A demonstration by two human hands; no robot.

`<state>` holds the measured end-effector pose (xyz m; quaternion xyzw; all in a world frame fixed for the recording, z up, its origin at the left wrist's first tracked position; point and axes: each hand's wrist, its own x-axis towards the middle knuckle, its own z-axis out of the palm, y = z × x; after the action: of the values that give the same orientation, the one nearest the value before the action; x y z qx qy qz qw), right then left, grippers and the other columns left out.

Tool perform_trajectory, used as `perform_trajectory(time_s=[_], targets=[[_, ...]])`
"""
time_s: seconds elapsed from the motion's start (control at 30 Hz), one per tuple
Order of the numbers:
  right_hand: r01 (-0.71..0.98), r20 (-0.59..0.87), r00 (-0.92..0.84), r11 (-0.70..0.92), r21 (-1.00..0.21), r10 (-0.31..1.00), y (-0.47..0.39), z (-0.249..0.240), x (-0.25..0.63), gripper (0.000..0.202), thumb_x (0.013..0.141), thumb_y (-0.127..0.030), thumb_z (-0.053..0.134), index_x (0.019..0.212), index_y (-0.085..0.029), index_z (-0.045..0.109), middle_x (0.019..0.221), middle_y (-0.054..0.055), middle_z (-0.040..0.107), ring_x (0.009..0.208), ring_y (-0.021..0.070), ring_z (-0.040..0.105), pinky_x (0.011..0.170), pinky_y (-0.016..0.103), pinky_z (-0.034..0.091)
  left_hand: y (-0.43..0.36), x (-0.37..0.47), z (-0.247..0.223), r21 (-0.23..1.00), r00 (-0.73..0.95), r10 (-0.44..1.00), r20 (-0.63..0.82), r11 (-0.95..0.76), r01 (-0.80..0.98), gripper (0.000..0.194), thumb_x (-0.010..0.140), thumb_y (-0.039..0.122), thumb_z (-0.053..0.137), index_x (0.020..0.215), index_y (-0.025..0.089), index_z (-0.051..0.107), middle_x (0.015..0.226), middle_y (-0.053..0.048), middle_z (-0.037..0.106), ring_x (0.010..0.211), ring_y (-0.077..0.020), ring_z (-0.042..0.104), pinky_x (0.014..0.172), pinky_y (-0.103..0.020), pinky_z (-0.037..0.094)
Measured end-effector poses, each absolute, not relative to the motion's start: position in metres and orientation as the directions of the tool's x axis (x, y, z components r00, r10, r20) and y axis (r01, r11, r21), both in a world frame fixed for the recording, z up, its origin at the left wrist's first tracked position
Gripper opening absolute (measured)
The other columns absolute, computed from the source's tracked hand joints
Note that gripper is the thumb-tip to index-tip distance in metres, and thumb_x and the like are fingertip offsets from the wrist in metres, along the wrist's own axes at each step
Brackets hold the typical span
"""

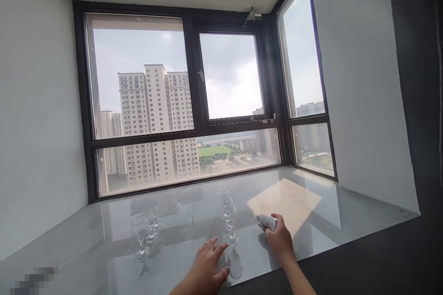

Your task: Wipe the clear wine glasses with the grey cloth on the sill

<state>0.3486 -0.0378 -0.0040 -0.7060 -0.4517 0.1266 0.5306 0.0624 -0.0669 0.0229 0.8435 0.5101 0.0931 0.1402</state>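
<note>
A small grey cloth (pixel 266 222) is gripped in the right hand (pixel 279 239) on the glossy bench (pixel 311 212). The left hand (pixel 206 267) is spread flat, empty, beside a wine glass (pixel 230 226).

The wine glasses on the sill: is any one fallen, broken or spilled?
Nothing stands out. The wine glasses all stand upright in two groups on the glossy sill, apparently empty. The right hand holds a cloth; the left hand lies flat.

High-rise flat: bay window (pixel 180 101), tower blocks (pixel 155 120).
</note>
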Motion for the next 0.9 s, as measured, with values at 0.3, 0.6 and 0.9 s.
perform_trajectory(time_s=[0.3,0.6,0.9], targets=[[0.495,0.323,0.572,-0.003,-0.869,0.754,-0.032,-0.006,0.350,0.042,0.075,-0.017,0.047,0.117,-0.020,0.049,0.096,0.007,0.071,0.083,0.0229,0.069,0.070,0.027,0.047,-0.043,0.100,0.017,0.248,0.487,0.872,0.049,-0.483,0.840,0.061,0.086,0.058,0.045,0.145,0.040,0.046,0.158,-0.003,0.038,0.146,-0.0352,0.028,0.119,-0.057,0.017],[0.479,0.294,0.552,-0.008,-0.878,0.781,-0.033,-0.006,0.351,0.043,0.076,-0.022,0.046,0.119,-0.020,0.047,0.103,0.010,0.069,0.088,0.0252,0.067,0.072,0.029,0.046,-0.022,-0.004,0.023,0.178,0.264,0.962,0.068,-0.272,0.946,0.060,0.091,0.058,0.038,0.145,0.034,0.047,0.157,-0.005,0.039,0.147,-0.0340,0.026,0.118,-0.058,0.016],[0.491,0.280,0.539,-0.026,-0.871,0.795,-0.037,-0.004,0.352,0.044,0.075,-0.029,0.046,0.119,-0.020,0.046,0.104,0.011,0.068,0.085,0.0268,0.067,0.068,0.031,0.046,0.040,-0.062,0.024,0.180,0.129,0.990,0.064,-0.139,0.974,0.060,0.094,0.053,0.032,0.146,0.027,0.046,0.157,-0.009,0.039,0.145,-0.0343,0.031,0.117,-0.055,0.020]])
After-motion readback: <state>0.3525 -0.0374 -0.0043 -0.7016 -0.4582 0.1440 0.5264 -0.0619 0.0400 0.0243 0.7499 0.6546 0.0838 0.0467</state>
